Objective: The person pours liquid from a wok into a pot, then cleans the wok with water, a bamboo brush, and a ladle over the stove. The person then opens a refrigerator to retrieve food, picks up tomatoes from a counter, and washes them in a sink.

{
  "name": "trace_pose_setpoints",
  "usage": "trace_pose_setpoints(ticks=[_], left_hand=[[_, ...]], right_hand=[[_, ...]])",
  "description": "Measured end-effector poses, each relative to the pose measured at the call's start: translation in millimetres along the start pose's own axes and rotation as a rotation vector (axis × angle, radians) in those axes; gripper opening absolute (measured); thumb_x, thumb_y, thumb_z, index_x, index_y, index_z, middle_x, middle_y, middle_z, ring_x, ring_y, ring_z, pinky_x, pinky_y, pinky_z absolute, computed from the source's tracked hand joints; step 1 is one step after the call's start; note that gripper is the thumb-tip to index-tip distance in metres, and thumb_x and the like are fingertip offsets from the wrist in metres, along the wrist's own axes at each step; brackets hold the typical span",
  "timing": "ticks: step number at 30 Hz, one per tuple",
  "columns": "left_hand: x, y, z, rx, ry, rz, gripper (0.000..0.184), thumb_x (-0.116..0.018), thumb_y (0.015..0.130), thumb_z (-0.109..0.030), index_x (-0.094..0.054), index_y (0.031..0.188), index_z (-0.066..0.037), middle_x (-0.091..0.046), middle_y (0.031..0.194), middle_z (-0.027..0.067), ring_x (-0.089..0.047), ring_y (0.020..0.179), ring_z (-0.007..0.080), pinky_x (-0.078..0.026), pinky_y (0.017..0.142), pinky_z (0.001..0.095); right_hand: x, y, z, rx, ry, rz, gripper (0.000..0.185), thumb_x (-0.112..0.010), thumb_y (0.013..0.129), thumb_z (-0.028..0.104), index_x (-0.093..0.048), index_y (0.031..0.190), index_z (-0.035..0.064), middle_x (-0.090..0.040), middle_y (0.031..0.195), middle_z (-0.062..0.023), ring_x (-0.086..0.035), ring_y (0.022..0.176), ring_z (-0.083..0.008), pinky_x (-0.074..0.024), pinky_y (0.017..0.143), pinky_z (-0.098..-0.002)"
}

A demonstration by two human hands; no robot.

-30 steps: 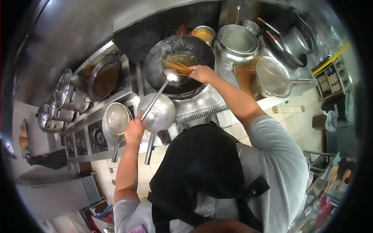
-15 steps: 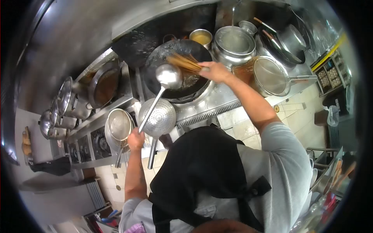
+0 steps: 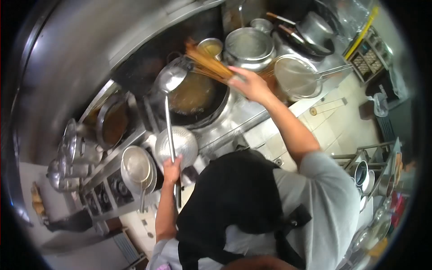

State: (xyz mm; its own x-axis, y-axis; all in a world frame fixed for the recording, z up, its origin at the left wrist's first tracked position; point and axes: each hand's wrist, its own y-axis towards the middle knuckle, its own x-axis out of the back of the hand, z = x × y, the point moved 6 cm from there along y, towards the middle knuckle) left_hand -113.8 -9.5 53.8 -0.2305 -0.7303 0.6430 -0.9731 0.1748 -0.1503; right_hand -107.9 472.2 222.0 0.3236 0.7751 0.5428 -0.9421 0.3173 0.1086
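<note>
My left hand [image 3: 172,170] is closed around the handle of a metal ladle [image 3: 173,80], whose bowl is over the left rim of the dark wok [image 3: 209,112]. Brownish liquid [image 3: 189,94] lies in the wok. In my right hand [image 3: 249,84] is a bamboo brush [image 3: 207,60], raised above the wok's back right side, its bristles blurred. A perforated strainer [image 3: 182,144] rests in front of the wok, behind the ladle's handle.
Right of the wok are a small pot of yellowish liquid [image 3: 210,46], a large pot [image 3: 249,45] and a mesh strainer [image 3: 297,76]. A sieve [image 3: 136,164] and a dark pan [image 3: 114,122] are at the left.
The ladle has lifted from inside the wok to its left rim. The brush has risen up and away from the wok's inside. The whole view has tilted and shifted.
</note>
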Motion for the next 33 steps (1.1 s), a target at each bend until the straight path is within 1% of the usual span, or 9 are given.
trace_pose_setpoints(ticks=[5, 8, 11, 20, 23, 28, 29, 30, 33], left_hand=[[-54.3, -15.1, -104.2, 0.028, 0.059, 0.424, 0.044, -0.067, 0.101, -0.042, -0.064, 0.085, -0.001, -0.059, 0.061, 0.0083, -0.059, 0.056, 0.0154, -0.047, 0.055, 0.0384], [-92.2, 7.4, -144.3, -0.224, 0.197, 0.462, 0.046, -0.061, 0.103, -0.043, -0.064, 0.093, 0.002, -0.072, 0.086, 0.0254, -0.072, 0.079, 0.0416, -0.054, 0.075, 0.0515], [-147.5, 20.5, -174.3, -0.313, 0.374, 0.429, 0.043, -0.056, 0.105, -0.037, -0.062, 0.106, 0.005, -0.071, 0.102, 0.0345, -0.069, 0.1, 0.0524, -0.053, 0.091, 0.0569], [-367.1, 16.1, -191.9, 0.006, 0.378, 0.558, 0.048, -0.05, 0.098, -0.017, -0.044, 0.136, 0.012, -0.071, 0.11, 0.0351, -0.071, 0.105, 0.0491, -0.056, 0.094, 0.0529], [-450.5, 9.9, -144.4, -0.125, 0.398, 0.602, 0.05, -0.056, 0.097, -0.021, -0.049, 0.133, 0.012, -0.072, 0.114, 0.0326, -0.072, 0.106, 0.0459, -0.058, 0.093, 0.0501], [-413.6, -10.4, -206.3, -0.204, 0.303, 0.784, 0.028, -0.06, 0.096, -0.021, -0.076, 0.102, 0.001, -0.074, 0.104, 0.0221, -0.071, 0.103, 0.0426, -0.056, 0.094, 0.0487], [-407.0, -16.3, -218.9, -0.511, 0.335, 0.881, 0.025, -0.061, 0.094, -0.02, -0.077, 0.103, -0.003, -0.075, 0.107, 0.0205, -0.071, 0.102, 0.0415, -0.057, 0.093, 0.0482], [-393.6, -21.5, -223.5, -0.82, 0.382, 0.958, 0.023, -0.062, 0.093, -0.019, -0.078, 0.104, -0.007, -0.075, 0.11, 0.0189, -0.071, 0.1, 0.0405, -0.057, 0.092, 0.0477], [-289.6, -10.9, -215.4, -0.697, 0.181, 0.765, 0.019, -0.062, 0.093, -0.018, -0.079, 0.099, -0.013, -0.077, 0.106, 0.014, -0.073, 0.094, 0.0381, -0.058, 0.088, 0.0466]], right_hand=[[110.6, -69.5, -53.6, -0.033, 0.34, -0.36, 0.052, -0.072, 0.101, 0.021, -0.06, 0.151, 0.0156, -0.073, 0.125, -0.0077, -0.067, 0.078, -0.0081, -0.0554, 0.056, -0.0234], [144.0, -105.9, -53.5, -0.084, 0.425, -0.42, 0.051, -0.071, 0.102, 0.019, -0.058, 0.152, 0.0135, -0.072, 0.118, -0.0053, -0.062, 0.071, -0.0062, -0.0532, 0.054, -0.0224], [150.3, -139.0, -68.7, -0.163, 0.432, -0.512, 0.053, -0.07, 0.102, 0.015, -0.057, 0.153, 0.0143, -0.073, 0.107, -0.0026, -0.058, 0.069, -0.0038, -0.0487, 0.051, -0.0215], [132.0, -192.3, -99.5, -0.377, 0.559, -0.449, 0.066, -0.077, 0.096, 0.012, -0.051, 0.157, 0.01, -0.071, 0.111, -0.0051, -0.059, 0.072, -0.0064, -0.0513, 0.057, -0.0232], [132.3, -185.2, -100.6, -0.286, 0.558, -0.391, 0.071, -0.078, 0.094, 0.008, -0.048, 0.159, 0.0106, -0.07, 0.122, -0.0084, -0.06, 0.075, -0.0072, -0.0525, 0.061, -0.0228], [102.6, -138.1, -98.9, -0.366, 0.303, -0.23, 0.069, -0.08, 0.092, 0.006, -0.054, 0.156, 0.0151, -0.067, 0.137, -0.0045, -0.06, 0.078, -0.0058, -0.0517, 0.063, -0.0235], [89.7, -122.7, -99.7, -0.354, 0.206, -0.197, 0.065, -0.08, 0.093, 0.01, -0.058, 0.153, 0.019, -0.069, 0.136, -0.004, -0.059, 0.081, -0.0049, -0.0511, 0.066, -0.0229], [77.3, -107.4, -85.0, -0.487, 0.082, -0.063, 0.059, -0.08, 0.094, 0.016, -0.062, 0.15, 0.0205, -0.072, 0.134, -0.0105, -0.069, 0.095, -0.0129, -0.0558, 0.077, -0.0281], [11.5, -41.6, -52.7, -0.157, -0.181, 0.138, 0.048, -0.075, 0.096, 0.032, -0.067, 0.142, 0.0206, -0.072, 0.131, -0.0171, -0.068, 0.123, -0.0371, -0.0533, 0.102, -0.0421]])
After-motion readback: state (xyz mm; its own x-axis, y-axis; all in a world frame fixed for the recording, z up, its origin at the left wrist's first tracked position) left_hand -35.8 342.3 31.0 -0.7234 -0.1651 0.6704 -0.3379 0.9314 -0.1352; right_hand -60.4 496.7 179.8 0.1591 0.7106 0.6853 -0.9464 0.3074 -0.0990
